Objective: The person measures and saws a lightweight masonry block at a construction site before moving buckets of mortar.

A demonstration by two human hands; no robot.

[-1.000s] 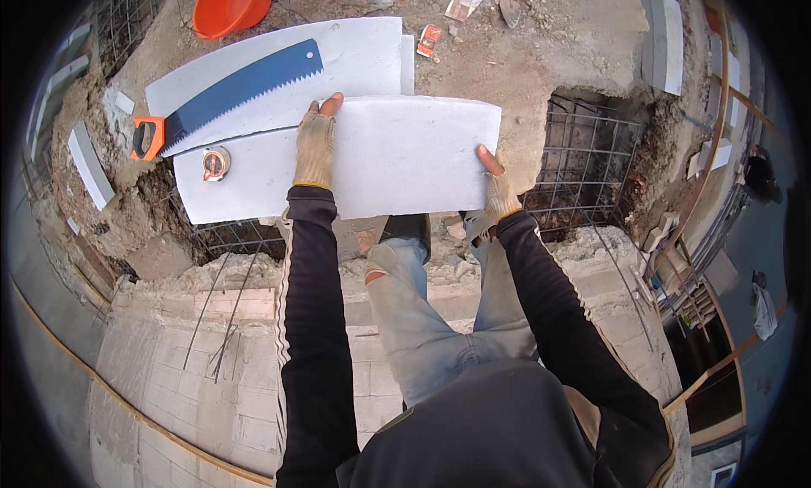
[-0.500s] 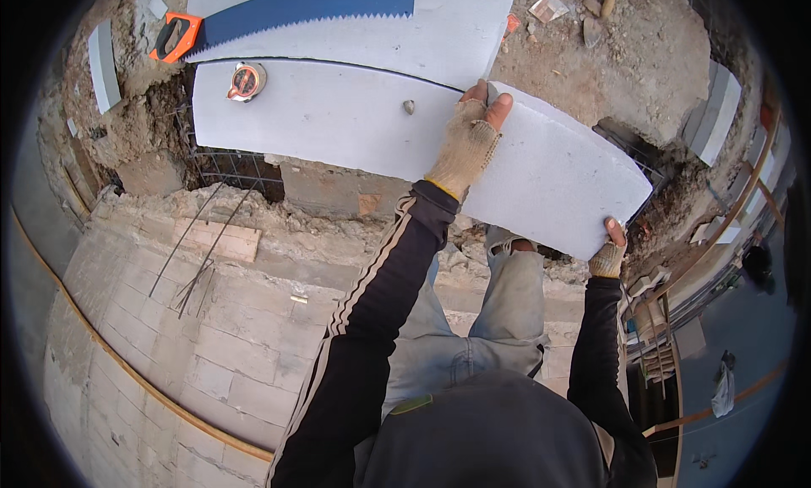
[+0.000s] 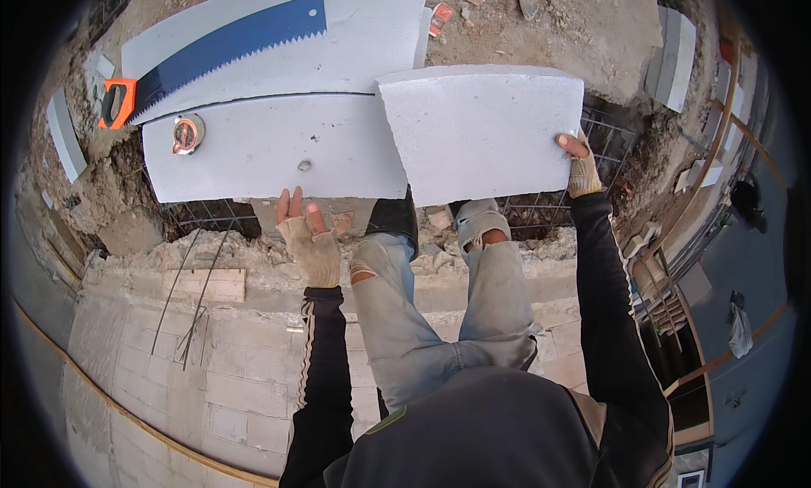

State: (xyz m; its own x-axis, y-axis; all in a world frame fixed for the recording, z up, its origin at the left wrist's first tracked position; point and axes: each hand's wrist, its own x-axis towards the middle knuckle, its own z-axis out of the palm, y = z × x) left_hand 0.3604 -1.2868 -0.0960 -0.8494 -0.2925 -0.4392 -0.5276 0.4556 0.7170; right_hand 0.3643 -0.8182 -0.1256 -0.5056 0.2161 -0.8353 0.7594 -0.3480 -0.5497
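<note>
My right hand (image 3: 580, 165), in a fingerless knit glove, grips the right edge of a pale aerated concrete block (image 3: 486, 138), thumb on its face. That block's left edge meets or overlaps a second pale block (image 3: 245, 154). My left hand (image 3: 311, 243), gloved the same way, is empty with fingers apart, just below the second block's near edge. On that block lie a round tape measure (image 3: 187, 134) and a small stone (image 3: 304, 165). Behind it, a handsaw (image 3: 228, 57) with blue blade and orange-black handle rests on a third block (image 3: 372, 53).
Rebar (image 3: 612, 133) shows in the trench beneath the blocks. Thin rods (image 3: 190, 294) stick out over the broken ledge at left. More pale blocks stand at the far right (image 3: 673, 62) and far left (image 3: 65, 133). A trowel-like piece (image 3: 529, 4) lies on the dirt.
The held block has turned and now sits squarer to me. My left hand has let go of it and drawn back to the left. My right hand keeps its hold, now farther from me.
</note>
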